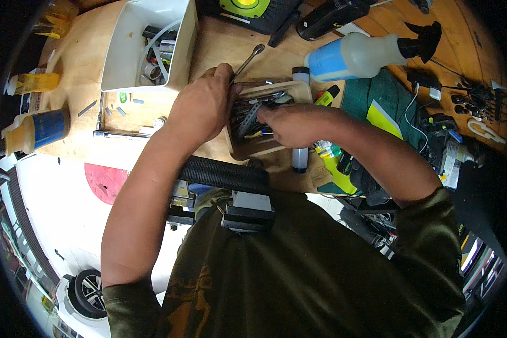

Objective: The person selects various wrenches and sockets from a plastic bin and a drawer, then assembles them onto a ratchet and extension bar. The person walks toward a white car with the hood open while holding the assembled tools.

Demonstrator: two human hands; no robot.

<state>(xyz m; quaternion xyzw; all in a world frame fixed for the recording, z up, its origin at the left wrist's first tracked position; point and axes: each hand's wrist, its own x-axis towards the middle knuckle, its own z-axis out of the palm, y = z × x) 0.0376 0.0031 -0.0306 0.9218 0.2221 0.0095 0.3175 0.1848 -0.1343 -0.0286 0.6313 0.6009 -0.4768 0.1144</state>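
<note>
My left hand (205, 104) is closed around a shiny metal wrench (248, 61), whose rounded end points up and away to the right. This hand is at the left side of a shallow tan tray (253, 151) full of small tools and metal parts. My right hand (293, 125) reaches into the tray from the right with its fingers curled. Close to its fingertips lies a grey perforated metal strip (249, 119). What the right fingers pinch, if anything, is hidden among the tray's contents.
A white bin (111, 62) with tubes and parts stands behind my left hand. Beyond the tray lies a spray bottle (357, 56). A long-handled ratchet (124, 134) and grey strips rest at left. A vise (225, 174) sits at the bench's near edge. Cables clutter the right.
</note>
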